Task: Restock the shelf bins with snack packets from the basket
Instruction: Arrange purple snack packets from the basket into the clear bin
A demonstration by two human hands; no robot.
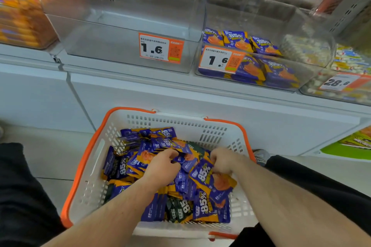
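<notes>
Both hands reached into the white basket (94, 168) on the floor. The left hand (162, 168) and right hand (221, 161) each closed their grip on purple snack packets (202, 204). Above, the middle shelf bin (128, 46) stood beside a partly filled bin (251, 66).

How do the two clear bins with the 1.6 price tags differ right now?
The left bin shows no packets inside; the right bin holds purple-and-orange snack packets, piled partway up. The left bin's price tag sits toward its right side, while the right bin's tag sits toward its left. Both are clear plastic, stand side by side on the same white shelf, and carry orange-and-white tags reading 1.6.
</notes>
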